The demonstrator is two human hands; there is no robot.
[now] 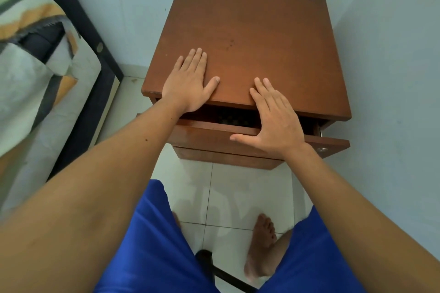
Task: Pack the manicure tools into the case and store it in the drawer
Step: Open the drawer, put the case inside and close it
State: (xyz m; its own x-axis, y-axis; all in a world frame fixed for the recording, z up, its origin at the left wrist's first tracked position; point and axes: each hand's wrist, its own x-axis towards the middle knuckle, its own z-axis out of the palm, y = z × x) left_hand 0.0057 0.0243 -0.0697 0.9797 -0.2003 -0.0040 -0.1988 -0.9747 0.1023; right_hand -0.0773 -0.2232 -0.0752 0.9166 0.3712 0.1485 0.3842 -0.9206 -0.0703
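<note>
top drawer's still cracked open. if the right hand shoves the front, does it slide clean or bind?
Probably slides: the drawer is a rigid wooden box, and what looks like a metal runner shows at its right end. It may rack slightly, since the right hand sits right of centre. The nightstand likely stays put with the left hand flat on top.

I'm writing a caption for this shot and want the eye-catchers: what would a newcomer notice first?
First, the brown wooden nightstand in the room's corner, its top drawer slightly open. The left hand lies flat on the top's front edge; the right hand lies open-palmed across the drawer gap. Bright blue shorts fill the bottom.
</note>
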